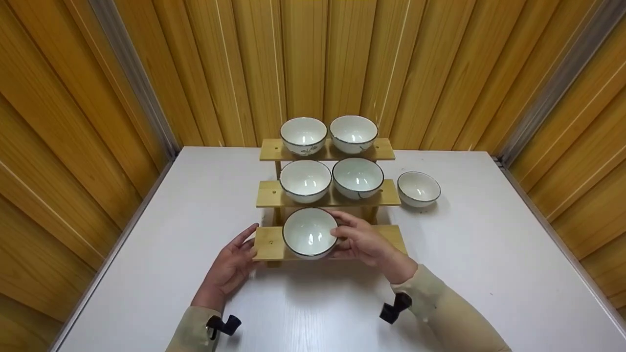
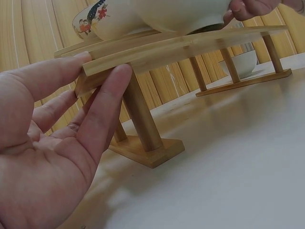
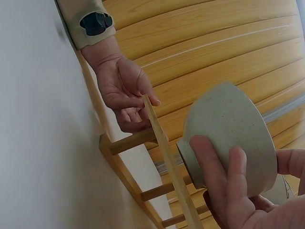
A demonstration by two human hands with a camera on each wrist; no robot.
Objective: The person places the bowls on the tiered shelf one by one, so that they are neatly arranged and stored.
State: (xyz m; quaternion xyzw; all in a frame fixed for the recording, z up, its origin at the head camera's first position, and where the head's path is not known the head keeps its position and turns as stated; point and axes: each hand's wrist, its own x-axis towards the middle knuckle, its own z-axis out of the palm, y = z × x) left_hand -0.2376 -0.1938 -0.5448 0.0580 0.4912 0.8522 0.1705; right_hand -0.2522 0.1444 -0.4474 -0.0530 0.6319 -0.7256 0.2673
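A white bowl [image 1: 311, 231] with a dark rim is at the lowest tier of a three-tier wooden rack [image 1: 270, 243]. My right hand [image 1: 364, 242] holds this bowl from its right side, thumb near the rim and fingers against the outer wall, as the right wrist view shows. Whether its foot fully rests on the board I cannot tell. At the rack's left end, my left hand [image 1: 234, 264] pinches the lowest board, thumb at the top edge and fingers beneath; the left wrist view shows this grip on the board [image 2: 109, 62].
Two bowls stand on the top tier, one of them a left bowl [image 1: 303, 134]. The middle tier carries two more, including a right bowl [image 1: 358, 177]. Another bowl [image 1: 419, 188] sits on the white table [image 1: 489, 274], right of the rack. Wood-look panels [image 1: 303, 58] enclose the back and sides.
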